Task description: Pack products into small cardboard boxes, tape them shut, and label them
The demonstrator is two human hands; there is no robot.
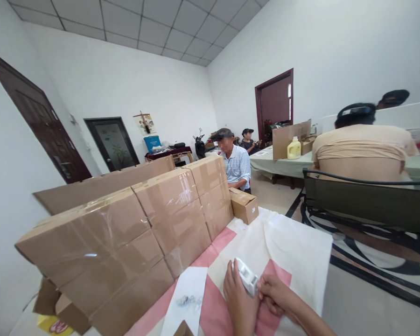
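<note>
My left hand (238,294) is closed around a small white plastic device (247,278), which has window-like recesses along its upper face. At the device's near right end, my right hand (275,293) has its fingers pinched together; whatever they hold, if anything, is too small or hidden to name. Both hands are above a tablecloth (301,247) with white and pink patches. To their left, a white sheet of paper (195,279) carries a little heap of small shiny pieces (188,301), whose kind I cannot make out.
Taped cardboard boxes (171,205) form a wall along the table's left side. A smaller carton (244,205) stands at the far end, near a seated person (236,163). On the right, another person (360,149) sits on a dark-framed seat (367,200).
</note>
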